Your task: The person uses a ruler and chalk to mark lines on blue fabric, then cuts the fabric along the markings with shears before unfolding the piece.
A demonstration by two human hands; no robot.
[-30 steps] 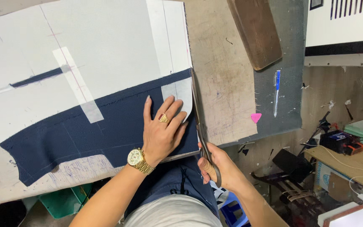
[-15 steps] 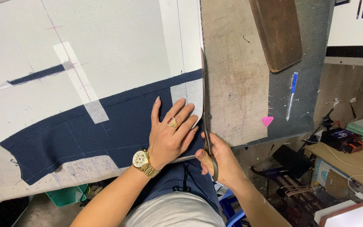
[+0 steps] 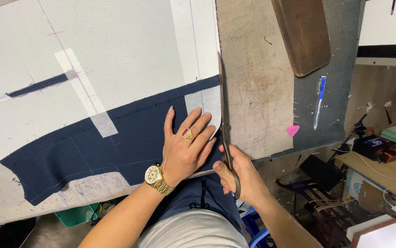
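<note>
Left hand [image 3: 186,147] lies flat, fingers spread, palm down on the navy cloth [image 3: 97,151], pressing it onto the table [image 3: 253,92]. A gold watch [image 3: 154,177] sits on that wrist and a ring with a red stone [image 3: 188,134] on one finger. Fingertips reach up onto a small white patch [image 3: 203,103] at the cloth's right edge.

Right hand [image 3: 241,177] is closed around the handles of the scissors [image 3: 223,124], just right of the left hand, at the table's near edge. The scissor blades point away from the person, running straight up along the right edge of the cloth and the white fabric [image 3: 115,50] above it. Blades look nearly closed; whether they bite the cloth I cannot tell.

Navy cloth lies as a curved band across the table's near-left part, partly under the white fabric. A white tape strip [image 3: 85,94] crosses diagonally from the white fabric onto the navy cloth, left of the left hand. A dark slit [image 3: 37,86] sits in the white fabric, far left of the scissors.

Right of the scissors: bare scratched tabletop, then a dark wooden block [image 3: 303,36] at the far side, a blue pen [image 3: 318,101] and a pink chalk piece [image 3: 292,130] on a grey mat [image 3: 340,69].
</note>
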